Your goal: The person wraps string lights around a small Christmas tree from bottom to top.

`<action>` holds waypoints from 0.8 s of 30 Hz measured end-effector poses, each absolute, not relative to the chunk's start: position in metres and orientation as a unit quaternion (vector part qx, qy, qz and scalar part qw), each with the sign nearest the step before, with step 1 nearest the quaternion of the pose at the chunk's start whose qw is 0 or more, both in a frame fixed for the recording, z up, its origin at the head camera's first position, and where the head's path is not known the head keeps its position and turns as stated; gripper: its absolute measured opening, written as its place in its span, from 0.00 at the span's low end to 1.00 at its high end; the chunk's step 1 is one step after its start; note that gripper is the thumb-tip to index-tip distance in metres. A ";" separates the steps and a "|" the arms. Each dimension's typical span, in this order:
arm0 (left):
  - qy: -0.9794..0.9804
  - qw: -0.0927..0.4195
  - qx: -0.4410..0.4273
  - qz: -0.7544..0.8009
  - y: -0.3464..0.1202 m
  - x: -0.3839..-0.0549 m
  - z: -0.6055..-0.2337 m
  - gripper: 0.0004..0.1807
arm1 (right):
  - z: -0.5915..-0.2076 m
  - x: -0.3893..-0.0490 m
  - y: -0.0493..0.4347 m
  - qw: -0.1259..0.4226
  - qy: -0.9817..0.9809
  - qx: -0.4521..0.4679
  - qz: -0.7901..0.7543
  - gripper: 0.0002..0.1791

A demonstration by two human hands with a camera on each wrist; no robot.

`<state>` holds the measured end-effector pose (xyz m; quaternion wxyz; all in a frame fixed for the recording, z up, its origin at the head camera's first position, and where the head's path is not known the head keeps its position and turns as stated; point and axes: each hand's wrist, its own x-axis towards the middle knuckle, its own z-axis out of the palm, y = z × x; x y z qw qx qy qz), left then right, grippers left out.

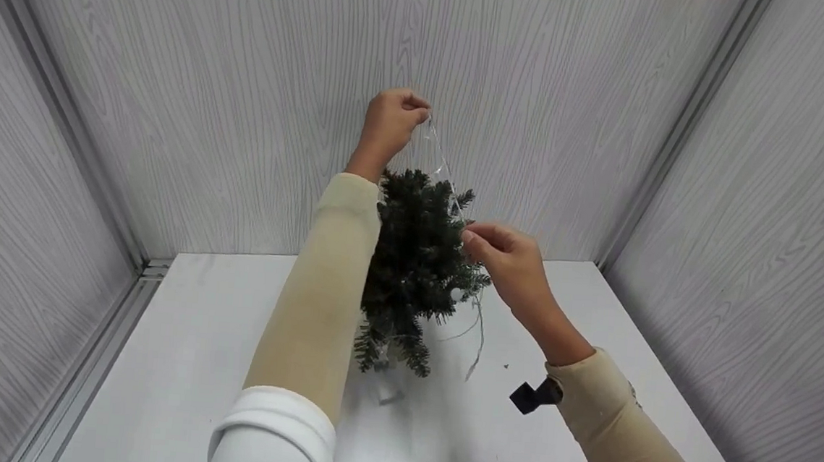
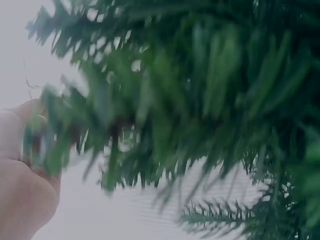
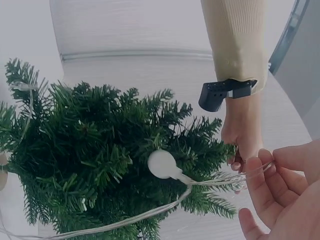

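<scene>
A small artificial Christmas tree (image 1: pixel 418 246) stands on the white table (image 1: pixel 217 326), with green needled branches. Above its top, my left hand (image 1: pixel 391 121) pinches one end of a thin clear light string (image 1: pixel 446 162). My right hand (image 1: pixel 515 263), lower and at the tree's right side, pinches the same string between thumb and fingertips. The stretch between both hands runs slanting along the branches. In the right wrist view, a white round disc (image 3: pixel 163 164) on the string lies against the needles. Branches partly cover my left hand (image 2: pixel 25 195) in its own wrist view.
Loose wire (image 1: pixel 479 337) trails down to the table right of the tree. Wood-grain panels form the back wall (image 1: pixel 247 103) and both sides. A black wrist camera (image 1: pixel 534 397) juts from my right cuff. My left sleeve (image 1: pixel 313 289) hides part of the tree.
</scene>
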<state>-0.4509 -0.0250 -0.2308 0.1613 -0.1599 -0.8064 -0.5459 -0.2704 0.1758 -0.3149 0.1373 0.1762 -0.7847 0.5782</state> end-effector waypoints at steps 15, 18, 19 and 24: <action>-0.757 0.218 -0.072 -0.612 -0.080 -0.456 -0.254 0.11 | -0.319 -0.245 0.150 0.097 -0.834 0.236 0.489 0.15; -0.745 0.223 -0.070 -0.625 -0.088 -0.455 -0.258 0.12 | -0.319 -0.244 0.145 0.086 -0.826 0.245 0.500 0.13; -0.743 0.224 -0.069 -0.627 -0.090 -0.454 -0.259 0.12 | -0.320 -0.243 0.144 0.081 -0.822 0.249 0.506 0.13; -0.730 0.211 -0.058 -0.648 -0.099 -0.449 -0.263 0.12 | -0.319 -0.236 0.141 0.067 -0.809 0.258 0.523 0.14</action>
